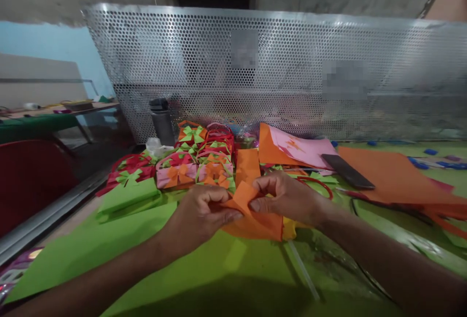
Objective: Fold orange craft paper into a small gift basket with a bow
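Observation:
Both hands meet over the middle of the table on a folded orange craft sheet (264,225). My left hand (204,214) is closed, pinching the sheet's left edge between thumb and fingers. From the right, my right hand (284,197) pinches a raised flap of the same sheet. A yellow object (289,228) shows partly behind the sheet, and a translucent stick (304,270) points from it toward me. Just beyond my hands lies an orange strip (248,163).
Small bags with bows (178,173) crowd the back left, beside a dark bottle (162,121). Green sheets (134,197) lie at left. A dark phone-like slab (348,171) rests by orange sheets (394,173) at right. A perforated metal panel (204,64) stands behind.

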The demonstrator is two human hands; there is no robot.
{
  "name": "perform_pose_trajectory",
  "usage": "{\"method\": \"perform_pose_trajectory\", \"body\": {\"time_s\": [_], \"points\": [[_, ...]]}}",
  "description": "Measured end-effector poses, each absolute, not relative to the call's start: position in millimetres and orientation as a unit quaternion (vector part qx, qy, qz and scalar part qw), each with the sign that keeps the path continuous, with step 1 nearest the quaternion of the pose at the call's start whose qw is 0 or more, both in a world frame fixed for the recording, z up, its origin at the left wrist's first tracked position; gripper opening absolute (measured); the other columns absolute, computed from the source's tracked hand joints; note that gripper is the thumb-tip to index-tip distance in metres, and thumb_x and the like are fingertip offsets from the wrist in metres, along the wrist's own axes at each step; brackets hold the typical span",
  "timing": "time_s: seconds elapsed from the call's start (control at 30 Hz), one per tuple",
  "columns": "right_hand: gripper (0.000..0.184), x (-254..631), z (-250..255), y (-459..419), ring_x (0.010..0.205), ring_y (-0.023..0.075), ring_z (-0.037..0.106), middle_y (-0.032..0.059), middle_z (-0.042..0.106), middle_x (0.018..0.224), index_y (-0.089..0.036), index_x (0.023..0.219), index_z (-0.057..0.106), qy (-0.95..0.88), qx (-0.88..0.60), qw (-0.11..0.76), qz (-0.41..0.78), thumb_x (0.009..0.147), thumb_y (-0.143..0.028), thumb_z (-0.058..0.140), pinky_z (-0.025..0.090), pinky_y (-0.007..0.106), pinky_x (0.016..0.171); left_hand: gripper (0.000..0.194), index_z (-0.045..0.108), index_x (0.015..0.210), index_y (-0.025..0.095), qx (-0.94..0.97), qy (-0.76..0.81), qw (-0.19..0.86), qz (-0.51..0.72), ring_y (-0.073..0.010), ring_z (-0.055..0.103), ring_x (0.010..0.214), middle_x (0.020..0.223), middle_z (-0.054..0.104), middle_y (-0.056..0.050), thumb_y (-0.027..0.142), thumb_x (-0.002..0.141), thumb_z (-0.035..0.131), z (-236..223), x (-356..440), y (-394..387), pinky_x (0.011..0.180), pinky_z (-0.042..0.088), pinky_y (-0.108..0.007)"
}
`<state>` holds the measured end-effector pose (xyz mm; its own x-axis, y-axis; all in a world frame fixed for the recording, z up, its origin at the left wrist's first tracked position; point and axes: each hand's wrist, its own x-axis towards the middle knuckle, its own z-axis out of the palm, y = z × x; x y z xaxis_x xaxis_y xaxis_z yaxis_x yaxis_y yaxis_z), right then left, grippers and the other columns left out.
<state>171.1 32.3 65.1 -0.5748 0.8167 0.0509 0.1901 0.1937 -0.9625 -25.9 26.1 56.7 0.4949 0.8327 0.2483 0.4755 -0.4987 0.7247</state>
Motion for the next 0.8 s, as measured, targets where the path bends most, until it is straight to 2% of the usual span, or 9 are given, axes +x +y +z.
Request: {"method": "perform_pose_trajectory", "body": {"time_s": [0.2, 0.47, 0.6, 0.67, 0.8], "points": [[0.011, 172, 67, 31, 0.054, 0.0069, 0.039, -0.0044, 0.047, 0.060, -0.014, 0.067, 0.056, -0.742, -0.410, 0.315, 0.427, 0.070, -0.025, 0.058, 0.032, 0.020, 0.051, 0.041, 0.027, 0.050, 0.018, 0.818, 0.404, 0.274, 0.305, -0.0088, 0.028, 0.053, 0.053, 0.029, 0.006, 0.029, 0.073, 0.059, 59, -28, 27, 0.051, 0.025, -0.022], [0.013, 171, 68, 29, 0.055, 0.0076, 0.040, -0.0035, 0.048, 0.062, -0.015, 0.067, 0.054, -0.759, -0.448, 0.323, 0.345, 0.073, -0.026, 0.055, 0.032, 0.020, 0.051, 0.035, 0.033, 0.052, 0.018, 0.826, 0.405, 0.256, 0.297, -0.0088, 0.030, 0.054, 0.054, 0.030, 0.007, 0.028, 0.070, 0.061, 63, -28, 25, 0.052, 0.026, -0.022], [0.011, 168, 65, 27, 0.054, 0.0074, 0.042, -0.0035, 0.050, 0.062, -0.016, 0.069, 0.053, -0.755, -0.425, 0.334, 0.372, 0.074, -0.025, 0.055, 0.035, 0.021, 0.051, 0.035, 0.034, 0.051, 0.017, 0.827, 0.399, 0.246, 0.310, -0.0088, 0.031, 0.054, 0.054, 0.031, 0.007, 0.029, 0.072, 0.059, 65, -27, 21, 0.053, 0.027, -0.022], [0.010, 167, 66, 26, 0.059, 0.0083, 0.047, -0.0017, 0.054, 0.069, -0.016, 0.074, 0.054, -0.738, -0.413, 0.350, 0.403, 0.070, -0.023, 0.059, 0.038, 0.021, 0.054, 0.036, 0.033, 0.050, 0.018, 0.826, 0.397, 0.254, 0.310, -0.0086, 0.031, 0.053, 0.052, 0.031, 0.007, 0.027, 0.073, 0.058, 66, -26, 20, 0.051, 0.026, -0.022], [0.038, 168, 72, 24, 0.072, 0.0118, 0.056, 0.0020, 0.061, 0.083, -0.017, 0.100, 0.055, -0.693, -0.421, 0.355, 0.466, 0.064, -0.021, 0.064, 0.045, 0.024, 0.061, 0.030, 0.038, 0.051, 0.017, 0.829, 0.392, 0.274, 0.290, -0.0084, 0.034, 0.053, 0.053, 0.037, 0.006, 0.023, 0.073, 0.058, 68, -24, 16, 0.052, 0.028, -0.021]]}}
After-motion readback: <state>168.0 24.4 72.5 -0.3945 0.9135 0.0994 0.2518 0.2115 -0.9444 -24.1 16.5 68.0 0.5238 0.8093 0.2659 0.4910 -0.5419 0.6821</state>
